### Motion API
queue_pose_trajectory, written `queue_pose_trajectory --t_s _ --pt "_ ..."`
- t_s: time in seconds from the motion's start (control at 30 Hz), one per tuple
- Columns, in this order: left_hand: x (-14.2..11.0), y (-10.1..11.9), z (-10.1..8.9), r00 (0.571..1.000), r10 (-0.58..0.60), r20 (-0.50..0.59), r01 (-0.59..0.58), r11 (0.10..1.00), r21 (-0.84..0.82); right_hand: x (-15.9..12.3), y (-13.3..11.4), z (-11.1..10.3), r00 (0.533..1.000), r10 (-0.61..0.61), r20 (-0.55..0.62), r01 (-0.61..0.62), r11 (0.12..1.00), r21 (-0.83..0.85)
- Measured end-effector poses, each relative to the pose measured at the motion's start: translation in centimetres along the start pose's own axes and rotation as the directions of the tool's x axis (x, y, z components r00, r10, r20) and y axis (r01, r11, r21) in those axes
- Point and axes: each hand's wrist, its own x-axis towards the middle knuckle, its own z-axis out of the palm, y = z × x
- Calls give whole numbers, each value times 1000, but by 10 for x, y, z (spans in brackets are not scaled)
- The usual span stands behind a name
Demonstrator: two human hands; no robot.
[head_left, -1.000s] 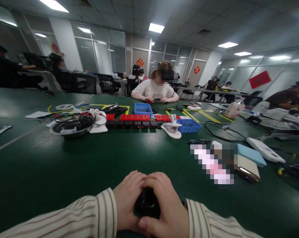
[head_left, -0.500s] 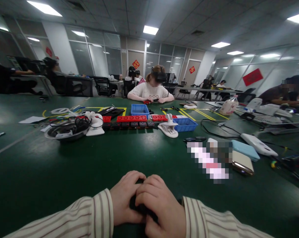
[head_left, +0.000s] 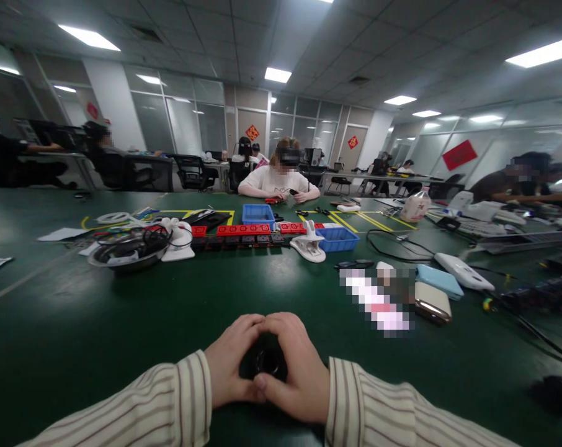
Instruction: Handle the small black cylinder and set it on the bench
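green table (head_left: 160, 323) — metal bowl (head_left: 134, 266), blue bins (head_left: 339, 241)

A single head-worn camera faces forward and down across the green table (head_left: 169, 323). The left hand (head_left: 227, 360) and right hand (head_left: 297, 366) occupy the near centre; the co-worker (head_left: 267, 182) and glass partitions (head_left: 183, 124) occupy the far side.

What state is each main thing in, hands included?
Black object: held, partly hidden.
Left hand: curled around it.
Right hand: curled around it, touching the left.
Metal bowl: upright, holding cables.
Near blue bin: upright, open-topped.
Far blue bin: upright, open-topped.
Red blocks: in a row.
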Motion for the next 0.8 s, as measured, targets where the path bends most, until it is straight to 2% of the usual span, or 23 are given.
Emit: queue_pose_trajectory --t_s 0.07,0.17,0.27,0.33,0.5,0.6,0.7,0.8 --pt "-1 2 -1 1000 -9 -9 9 1000 5 0 -1 1 998 60 -36 -61 998 -22" --pt "-1 7 -2 999 -28 -25 30 997 75 0 -2 4 993 114 -20 -116 987 -115" --pt "1 13 -3 998 -68 -11 69 984 165 0 -3 7 992 123 41 -111 969 -221" --pt "2 15 -4 996 -92 19 87 981 173 0 -3 7 992 105 74 -85 968 -235" --pt "6 13 -5 992 -65 109 55 994 99 1 -3 4 983 -83 165 100 990 -97" --pt "7 11 -4 989 -29 142 15 995 99 4 -2 2 968 -187 170 191 982 -9" --pt "6 9 -3 992 -15 129 3 996 95 5 -2 0 966 -192 172 186 981 48" --pt "4 8 -1 995 -25 100 16 996 91 4 -1 -1 985 -113 128 104 992 74"
